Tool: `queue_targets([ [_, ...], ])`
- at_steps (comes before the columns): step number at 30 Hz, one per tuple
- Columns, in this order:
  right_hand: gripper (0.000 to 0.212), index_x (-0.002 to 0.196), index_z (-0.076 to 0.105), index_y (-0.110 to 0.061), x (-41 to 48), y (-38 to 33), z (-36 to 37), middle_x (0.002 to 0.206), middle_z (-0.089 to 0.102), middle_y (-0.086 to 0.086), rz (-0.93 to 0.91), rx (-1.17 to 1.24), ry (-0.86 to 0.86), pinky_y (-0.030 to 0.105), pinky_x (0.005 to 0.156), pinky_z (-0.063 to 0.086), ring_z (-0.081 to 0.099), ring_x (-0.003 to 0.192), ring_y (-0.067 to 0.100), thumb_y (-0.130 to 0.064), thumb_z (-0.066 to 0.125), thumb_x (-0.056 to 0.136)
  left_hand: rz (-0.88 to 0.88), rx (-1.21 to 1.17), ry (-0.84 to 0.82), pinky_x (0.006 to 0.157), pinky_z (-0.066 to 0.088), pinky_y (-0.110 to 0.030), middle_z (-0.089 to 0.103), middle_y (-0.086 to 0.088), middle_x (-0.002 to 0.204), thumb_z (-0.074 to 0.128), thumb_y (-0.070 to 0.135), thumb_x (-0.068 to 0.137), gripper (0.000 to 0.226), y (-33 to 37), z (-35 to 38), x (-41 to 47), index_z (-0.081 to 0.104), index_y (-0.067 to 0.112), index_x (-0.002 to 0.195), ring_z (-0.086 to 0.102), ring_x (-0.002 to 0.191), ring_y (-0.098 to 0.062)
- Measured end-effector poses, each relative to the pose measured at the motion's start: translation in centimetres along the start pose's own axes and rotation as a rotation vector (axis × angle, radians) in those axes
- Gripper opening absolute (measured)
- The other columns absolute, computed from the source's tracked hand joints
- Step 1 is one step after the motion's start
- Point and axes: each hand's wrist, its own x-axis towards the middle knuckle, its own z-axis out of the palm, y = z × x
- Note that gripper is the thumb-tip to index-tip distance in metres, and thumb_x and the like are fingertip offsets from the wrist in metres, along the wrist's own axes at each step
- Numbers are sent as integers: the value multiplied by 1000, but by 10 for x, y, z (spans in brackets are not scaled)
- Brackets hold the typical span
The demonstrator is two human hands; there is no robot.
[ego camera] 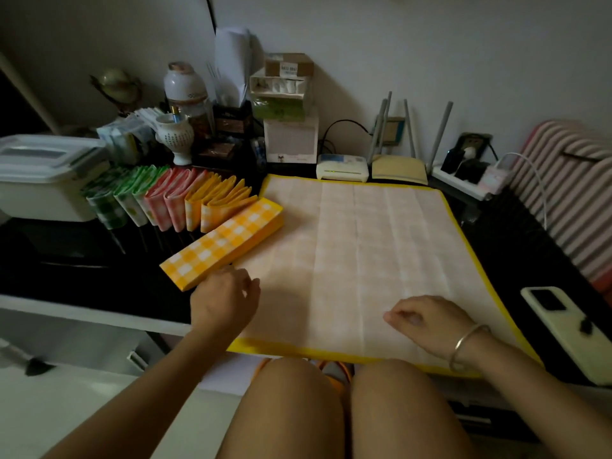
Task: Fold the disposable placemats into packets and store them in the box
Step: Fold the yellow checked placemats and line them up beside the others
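Papery square placemat (364, 243), yellow-edged — creased into a grid, lying flat

The only camera is sitting on my head and is looking forward and down, quite near, over my knees (298, 409) onto the tabletop (82, 276). My left hand (225, 299) and right hand (427, 321) are showing low in the middle, and the wall (430, 61) is filling the top edge.
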Motion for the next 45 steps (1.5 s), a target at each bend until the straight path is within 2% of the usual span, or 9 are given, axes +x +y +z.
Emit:
queue_targets([
  [2, 16, 86, 66, -33, 19, -20, -3, 94, 68, -15, -19, 61, 18, 30, 83, 50, 62, 92, 7, -46, 56, 89, 19, -19, 76, 61, 44, -34, 63, -5, 91, 67, 24, 84, 6, -16, -1, 1, 64, 18, 84, 58, 87, -31],
  [6, 31, 123, 55, -31, 64, -78, 3, 121, 58, -10, -143, -9, -19, 30, 94, 44, 56, 111, 13, -38, 54, 93, 112, 112, 22, 92, 42, -51, 58, -15, 130, 66, -1, 66, 57, -50, 3, 13, 60, 8, 122, 50, 121, -39],
  [11, 46, 135, 43, -32, 94, -116, 29, 136, 46, -1, -179, -98, -158, 33, 104, 37, 44, 126, 22, -42, 53, 92, 303, 263, -198, 120, 14, -52, 16, -7, 162, 56, 6, 87, 78, -70, 11, 39, 20, 16, 155, 12, 150, -29],
  [16, 49, 140, 37, -30, 96, -119, 42, 141, 39, -1, -196, -128, -247, 37, 107, 34, 37, 130, 21, -40, 51, 94, 340, 439, -353, 93, 47, -42, 0, 2, 164, 36, 18, 102, 66, -59, 16, 59, -2, 28, 156, 24, 144, -27],
  [24, 47, 139, 38, -32, 94, -115, 44, 141, 41, -5, -190, -110, -230, 36, 107, 34, 36, 130, 17, -38, 50, 94, 139, 594, -379, 90, 50, -41, 8, -5, 162, 30, 20, 104, 62, -56, 21, 51, -5, 22, 156, 30, 138, -34],
  [32, 46, 138, 39, -33, 85, -105, 41, 141, 40, -8, -173, -102, -214, 34, 108, 33, 35, 131, 15, -37, 50, 94, 14, 525, -425, 103, 41, -51, -1, -1, 164, 31, 21, 103, 66, -62, 28, 65, -8, 27, 156, 17, 144, -32],
  [37, 50, 139, 38, -33, 79, -90, 33, 142, 39, -9, -159, -125, -196, 34, 107, 35, 33, 132, 14, -40, 55, 92, 143, 591, -339, 120, 1, -51, -7, -7, 164, 32, 25, 100, 71, -64, 28, 61, -13, 20, 155, -5, 150, -34],
  [41, 60, 137, 42, -33, 64, -72, 23, 140, 40, -10, -175, -119, -180, 30, 106, 34, 34, 130, 12, -50, 65, 83, 229, 495, -254, 121, -5, -50, -16, -11, 162, 38, 20, 97, 79, -50, 17, 53, -18, 16, 153, -14, 149, -32],
  [45, 85, 141, 36, -36, 41, -49, 17, 150, 28, -9, -173, -157, -225, 27, 113, 24, 22, 139, 11, -61, 73, 69, 314, 173, -144, 121, 6, -47, 11, -11, 163, 50, 11, 89, 72, -22, 12, 33, 21, 19, 155, 9, 150, -32],
])
